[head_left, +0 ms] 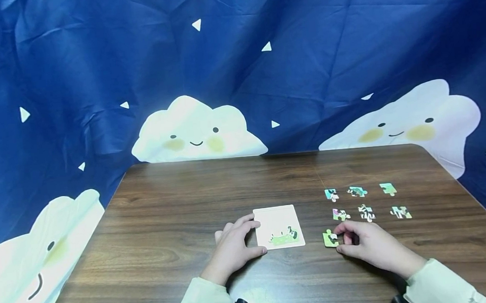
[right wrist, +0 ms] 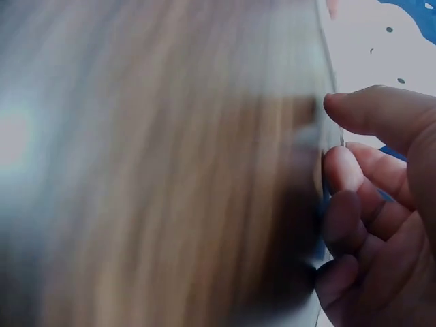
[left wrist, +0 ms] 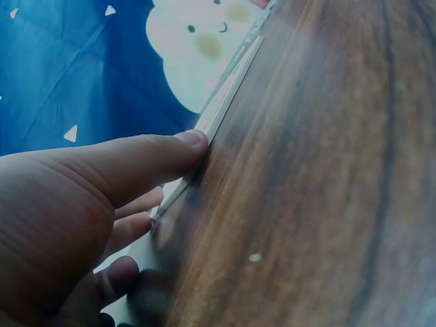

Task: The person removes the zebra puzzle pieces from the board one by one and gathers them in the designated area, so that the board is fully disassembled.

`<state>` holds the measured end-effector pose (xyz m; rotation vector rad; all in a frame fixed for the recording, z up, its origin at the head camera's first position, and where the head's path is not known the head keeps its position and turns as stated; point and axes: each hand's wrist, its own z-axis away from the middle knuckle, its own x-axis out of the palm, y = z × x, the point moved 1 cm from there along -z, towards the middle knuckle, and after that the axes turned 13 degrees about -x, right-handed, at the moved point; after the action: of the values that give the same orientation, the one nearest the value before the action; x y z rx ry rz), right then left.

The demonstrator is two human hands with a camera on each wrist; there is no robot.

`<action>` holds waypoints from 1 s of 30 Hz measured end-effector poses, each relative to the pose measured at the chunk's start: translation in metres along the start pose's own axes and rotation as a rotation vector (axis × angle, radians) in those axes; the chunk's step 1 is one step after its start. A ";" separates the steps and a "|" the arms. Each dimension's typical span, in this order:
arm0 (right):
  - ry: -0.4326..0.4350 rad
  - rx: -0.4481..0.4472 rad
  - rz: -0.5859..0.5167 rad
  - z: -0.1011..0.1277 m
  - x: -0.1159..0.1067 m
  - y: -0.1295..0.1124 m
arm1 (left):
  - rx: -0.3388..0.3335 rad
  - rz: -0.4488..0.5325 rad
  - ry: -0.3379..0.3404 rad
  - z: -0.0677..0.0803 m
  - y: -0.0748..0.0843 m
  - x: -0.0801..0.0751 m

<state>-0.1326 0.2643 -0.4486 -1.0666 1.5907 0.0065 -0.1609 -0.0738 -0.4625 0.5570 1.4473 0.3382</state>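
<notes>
My left hand [head_left: 236,247] is at the left side of a square white puzzle board [head_left: 276,220]. Its thumb [left wrist: 193,142] and fingertips rest along the board's edge, spread apart. Near the board's lower right lies a joined bit of green, black and white picture [head_left: 285,237]. To the right of the board, my right hand [head_left: 367,241] pinches a green jigsaw piece [head_left: 328,240] by its right side with thumb and forefinger. In the right wrist view, the thumb [right wrist: 354,109] and curled fingers [right wrist: 344,170] show close over the tabletop; the piece itself hardly shows there.
Beyond the right hand, several loose jigsaw pieces lie in two rows, among them a green one [head_left: 388,188], a teal one [head_left: 357,191] and a pink-edged one [head_left: 340,214]. The brown wooden table [head_left: 159,224] backs onto a blue curtain [head_left: 296,71] printed with clouds.
</notes>
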 end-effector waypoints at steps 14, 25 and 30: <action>-0.003 0.067 0.018 0.020 -0.020 0.019 | -0.009 0.003 -0.016 0.000 -0.001 0.000; 0.068 0.065 0.015 0.015 -0.014 0.003 | -0.008 -0.001 -0.015 0.000 -0.002 0.000; 0.089 0.045 -0.030 0.004 -0.006 -0.009 | -0.008 0.003 -0.015 -0.001 -0.002 0.001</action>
<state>-0.1241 0.2654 -0.4406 -1.0683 1.6468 -0.0972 -0.1619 -0.0748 -0.4645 0.5537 1.4305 0.3414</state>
